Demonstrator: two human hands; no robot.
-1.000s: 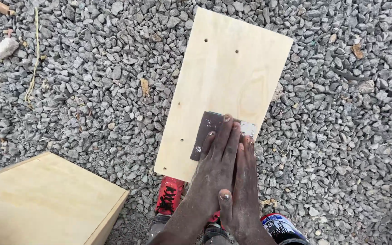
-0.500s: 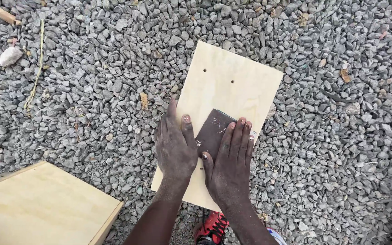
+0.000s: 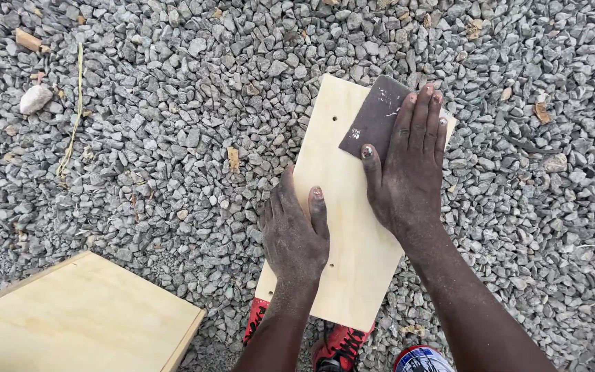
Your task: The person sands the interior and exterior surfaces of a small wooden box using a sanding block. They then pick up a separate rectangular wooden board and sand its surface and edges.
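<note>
Currently I am looking straight down at a pale plywood board point(image 3: 342, 227) lying flat on grey gravel point(image 3: 173, 138), its long axis running from near me up toward the upper right.

I am seeing the right hand point(image 3: 408, 165) lying flat and open, fingers straight and together, pressing down on a dark sheet of sandpaper point(image 3: 373, 117) at the far end of the board. The fingertips are reaching the board's far right corner; the thumb is lying along the sandpaper's near edge. Nothing is being gripped; the palm is only bearing on the sheet.

The left hand point(image 3: 294, 231) is resting on the board's left edge about midway along. Its thumb is lying on top of the wood, while the fingers are curling over the edge toward the gravel, so it is clasping the board's rim. Both hands are looking dusty.

Small drilled holes are showing on the board: two near the far left corner, one close to the left wrist.

A second plywood panel point(image 3: 84, 317) is lying at lower left, well apart from the hands. Red shoes point(image 3: 342, 344) are showing just under the board's near end. A pale stone point(image 3: 36, 98) and a thin stalk point(image 3: 74, 114) are lying at upper left.
</note>
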